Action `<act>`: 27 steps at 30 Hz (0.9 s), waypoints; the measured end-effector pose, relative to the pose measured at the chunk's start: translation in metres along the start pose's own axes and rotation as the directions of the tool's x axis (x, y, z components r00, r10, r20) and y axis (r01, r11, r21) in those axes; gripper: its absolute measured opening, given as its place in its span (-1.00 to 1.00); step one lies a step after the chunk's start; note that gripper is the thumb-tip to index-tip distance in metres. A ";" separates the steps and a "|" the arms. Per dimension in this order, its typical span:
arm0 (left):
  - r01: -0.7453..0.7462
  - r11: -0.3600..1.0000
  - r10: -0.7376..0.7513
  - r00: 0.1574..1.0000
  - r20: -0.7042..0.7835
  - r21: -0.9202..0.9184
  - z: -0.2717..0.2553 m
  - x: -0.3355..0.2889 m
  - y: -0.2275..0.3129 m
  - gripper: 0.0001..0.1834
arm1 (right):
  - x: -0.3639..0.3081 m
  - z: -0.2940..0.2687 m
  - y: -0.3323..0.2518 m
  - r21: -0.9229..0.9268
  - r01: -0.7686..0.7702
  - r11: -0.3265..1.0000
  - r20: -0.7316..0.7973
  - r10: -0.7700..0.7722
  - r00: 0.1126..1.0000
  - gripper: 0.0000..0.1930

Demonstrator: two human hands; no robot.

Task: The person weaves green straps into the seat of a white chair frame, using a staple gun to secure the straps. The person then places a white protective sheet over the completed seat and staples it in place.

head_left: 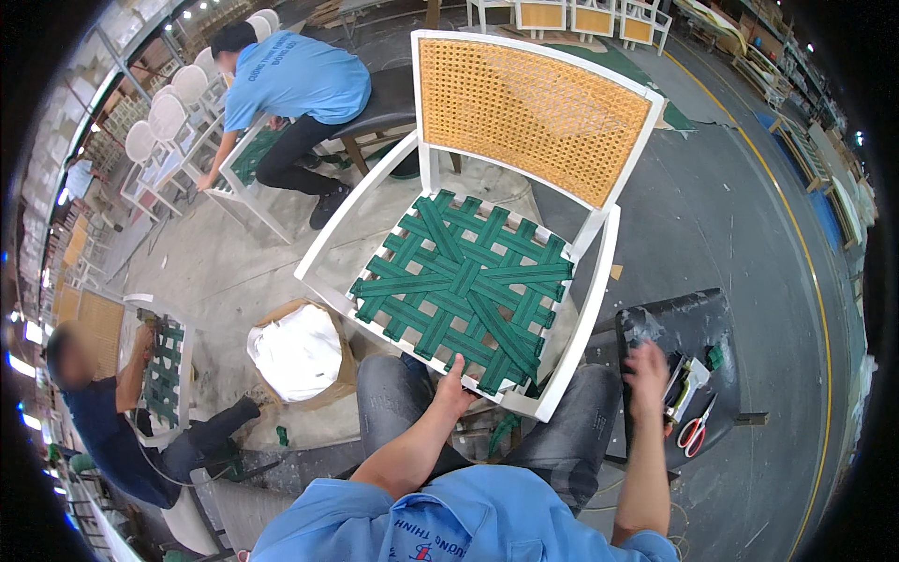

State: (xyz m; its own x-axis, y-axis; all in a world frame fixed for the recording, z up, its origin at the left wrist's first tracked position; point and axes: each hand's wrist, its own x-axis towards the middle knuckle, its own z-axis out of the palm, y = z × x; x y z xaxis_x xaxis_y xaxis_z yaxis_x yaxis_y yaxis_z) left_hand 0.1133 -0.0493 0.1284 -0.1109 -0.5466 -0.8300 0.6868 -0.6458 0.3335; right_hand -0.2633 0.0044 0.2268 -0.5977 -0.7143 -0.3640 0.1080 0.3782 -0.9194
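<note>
In front of me a white armchair (599,267) with a woven cane back (534,108) rests tilted over my lap. Green webbing straps (465,276) criss-cross its seat, some running diagonally over the weave. My left hand (455,390) grips the seat's front rail, thumb on top. Out to the right, my right hand (646,375) is smeared by motion above a black padded stool (679,314) and seems to hold nothing. Beside it on the stool lie a hand tool, perhaps a stapler (691,382), red-handled scissors (693,436) and a green webbing scrap (715,357).
A bag with a white liner (298,351) stands left of my knees. Two people work on similar chairs, one in a blue shirt (295,80) and one in dark clothes (108,426). White chairs (192,84) line the far left. A yellow floor line (791,211) curves along the right.
</note>
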 end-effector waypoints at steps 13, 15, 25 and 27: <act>-0.117 0.992 0.120 0.991 -0.060 0.046 0.011 0.008 -0.002 -0.32 | -0.052 0.151 -0.032 0.409 -0.127 0.904 0.274 0.012 0.962 -0.46; -0.192 0.980 0.192 0.981 -0.013 -0.049 0.008 0.008 -0.008 -0.34 | -0.053 0.154 -0.030 0.415 -0.111 0.903 0.270 -0.006 0.963 -0.48; 0.039 0.751 -0.010 0.999 -0.047 0.659 -0.041 -0.036 -0.122 -0.68 | -0.016 0.107 0.074 0.220 -0.335 0.916 0.461 0.205 0.864 -0.34; -0.180 0.595 0.115 0.984 0.139 0.783 -0.028 -0.043 -0.128 -0.60 | -0.014 0.118 0.102 -0.056 -0.202 0.978 0.410 0.207 0.888 -0.41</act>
State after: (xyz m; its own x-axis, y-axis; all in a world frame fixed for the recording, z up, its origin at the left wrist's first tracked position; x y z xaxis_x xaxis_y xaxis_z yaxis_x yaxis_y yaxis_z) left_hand 0.0507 0.0716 0.1090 -0.1296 -0.6862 -0.7158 -0.1337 -0.7032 0.6983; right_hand -0.1505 -0.0165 0.1208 -0.1832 -0.7975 -0.5749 0.1815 0.5473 -0.8170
